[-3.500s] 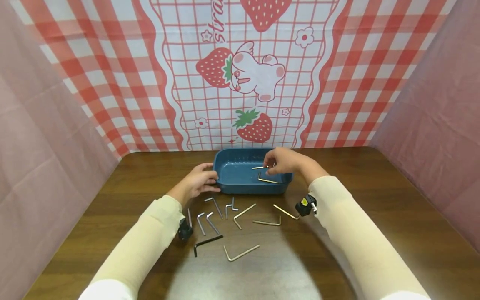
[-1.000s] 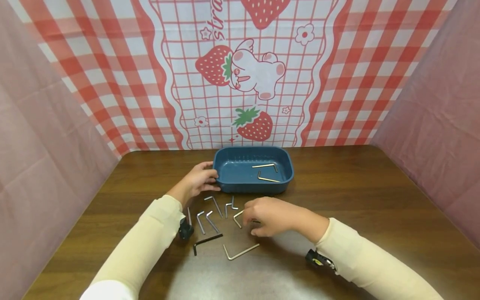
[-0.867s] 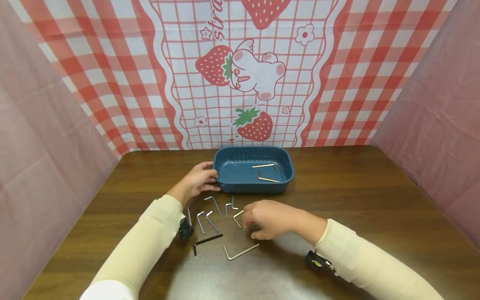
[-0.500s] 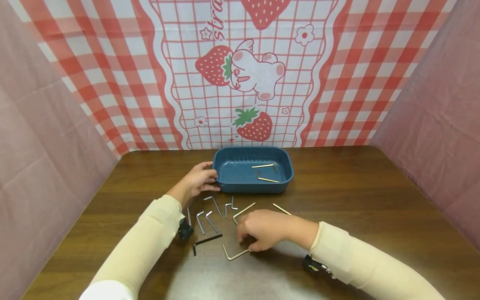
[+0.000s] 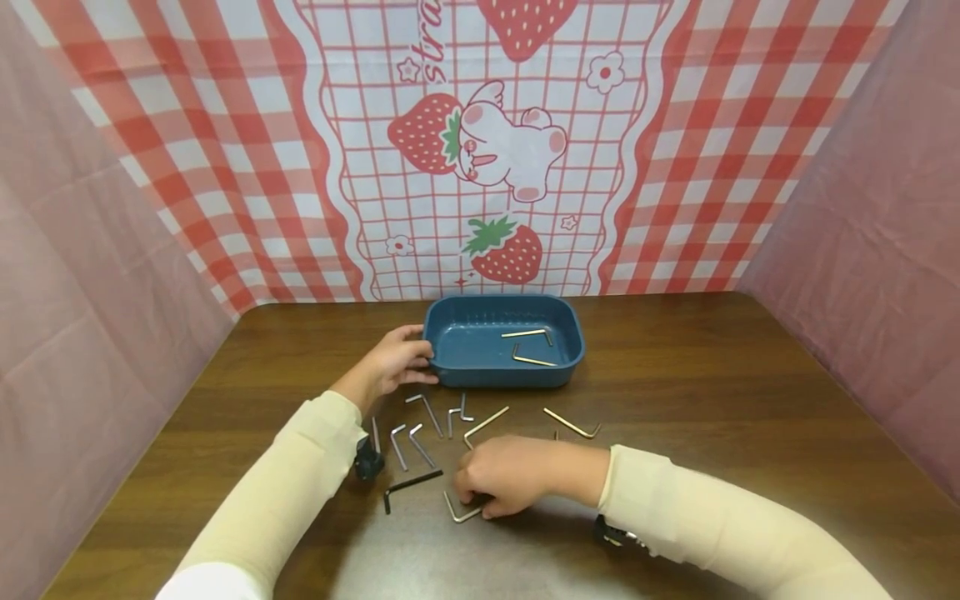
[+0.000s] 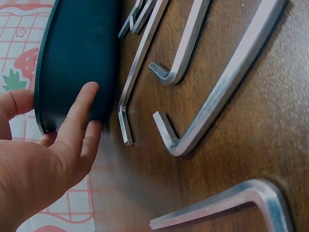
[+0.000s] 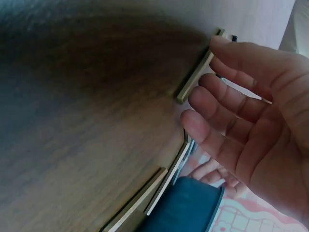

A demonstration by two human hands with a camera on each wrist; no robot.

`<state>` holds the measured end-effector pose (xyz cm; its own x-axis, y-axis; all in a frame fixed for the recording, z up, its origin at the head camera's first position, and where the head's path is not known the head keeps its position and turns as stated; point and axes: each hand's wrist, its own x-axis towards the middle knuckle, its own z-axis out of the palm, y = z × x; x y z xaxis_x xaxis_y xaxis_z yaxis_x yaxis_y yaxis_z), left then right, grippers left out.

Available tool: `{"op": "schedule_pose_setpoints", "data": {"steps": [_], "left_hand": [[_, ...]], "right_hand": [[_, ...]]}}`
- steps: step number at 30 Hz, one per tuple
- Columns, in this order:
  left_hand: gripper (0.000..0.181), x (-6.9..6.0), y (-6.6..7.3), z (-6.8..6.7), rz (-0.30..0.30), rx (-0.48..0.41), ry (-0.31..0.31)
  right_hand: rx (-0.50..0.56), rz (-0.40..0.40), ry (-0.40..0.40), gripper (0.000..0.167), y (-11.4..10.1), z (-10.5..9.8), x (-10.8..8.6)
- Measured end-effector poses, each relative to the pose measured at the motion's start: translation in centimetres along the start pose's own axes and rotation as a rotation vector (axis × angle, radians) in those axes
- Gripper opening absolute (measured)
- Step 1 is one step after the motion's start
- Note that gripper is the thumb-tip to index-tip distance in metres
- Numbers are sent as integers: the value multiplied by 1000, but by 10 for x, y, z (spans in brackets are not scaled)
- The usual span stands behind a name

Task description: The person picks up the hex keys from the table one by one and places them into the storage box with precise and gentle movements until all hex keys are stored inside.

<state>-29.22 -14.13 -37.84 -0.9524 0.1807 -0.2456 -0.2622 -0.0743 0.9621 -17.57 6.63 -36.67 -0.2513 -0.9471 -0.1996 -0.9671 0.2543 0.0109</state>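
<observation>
My left hand point(image 5: 393, 360) holds the left end of a blue rectangular bin point(image 5: 502, 377), thumb at one side and fingers along the other, as the left wrist view shows. Two brass-coloured hex keys lie inside, an upper key point(image 5: 525, 334) and a lower key point(image 5: 535, 362). Over the table, my right hand point(image 5: 513, 477) reaches down to a pale brass hex key point(image 5: 456, 518), which is partly hidden beneath it. In the right wrist view, the thumb touches this key point(image 7: 195, 77) and the bent fingers lie close beside it, not clearly pinching.
Several silver hex keys point(image 5: 422, 447) lie left of centre, near a black hex key point(image 5: 412, 481). Other brass hex keys lie behind the right hand, one point(image 5: 487, 425) at centre and one point(image 5: 572, 423) further right. A checked strawberry cloth point(image 5: 352, 167) hangs behind the table.
My right hand has gone from above the bin down to the table, then left and nearer to the front hex key, uncovering keys behind it. My left hand stays at the bin.
</observation>
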Motion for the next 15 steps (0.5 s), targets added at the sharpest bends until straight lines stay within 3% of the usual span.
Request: {"op": "schedule_pose_setpoints", "data": {"steps": [10,15], "left_hand": [[69,-1,0,0,-10,0,2],[69,-1,2,1,-10,2,-1]], "right_hand": [[-84,-77,47,17,-5,4,6],[-99,-56,47,19,-7,4,5]]}}
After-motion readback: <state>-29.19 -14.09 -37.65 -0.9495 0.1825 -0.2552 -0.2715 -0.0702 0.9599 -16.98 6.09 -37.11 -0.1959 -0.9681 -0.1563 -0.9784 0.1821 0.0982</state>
